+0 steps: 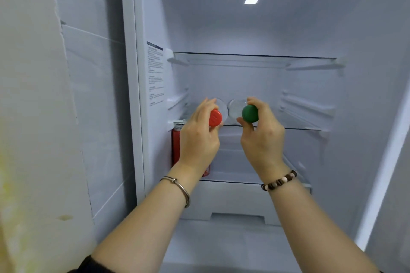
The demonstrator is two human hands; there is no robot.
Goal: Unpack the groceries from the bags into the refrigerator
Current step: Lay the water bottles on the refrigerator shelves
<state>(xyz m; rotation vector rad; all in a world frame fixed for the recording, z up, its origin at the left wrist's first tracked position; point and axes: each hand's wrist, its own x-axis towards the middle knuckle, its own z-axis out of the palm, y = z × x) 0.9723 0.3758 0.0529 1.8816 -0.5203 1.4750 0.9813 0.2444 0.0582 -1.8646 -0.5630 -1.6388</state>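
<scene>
**Two bottles at the middle shelf**

My left hand (197,137) grips a clear bottle with a red cap (215,117), and my right hand (263,137) grips a clear bottle with a green cap (250,113). Both caps point back at me. The bottles are side by side inside the open refrigerator (366,95), at the front edge of the middle glass shelf (299,128). A red can (175,148) stands on the shelf below, at the left wall.

Can (176,146): half hidden behind my left hand (199,137).
Label (156,73), left of that hand: print too small to read.
Red-cap bottle (215,117), green-cap bottle (250,113): clear bodies mostly hidden by my fingers.
</scene>
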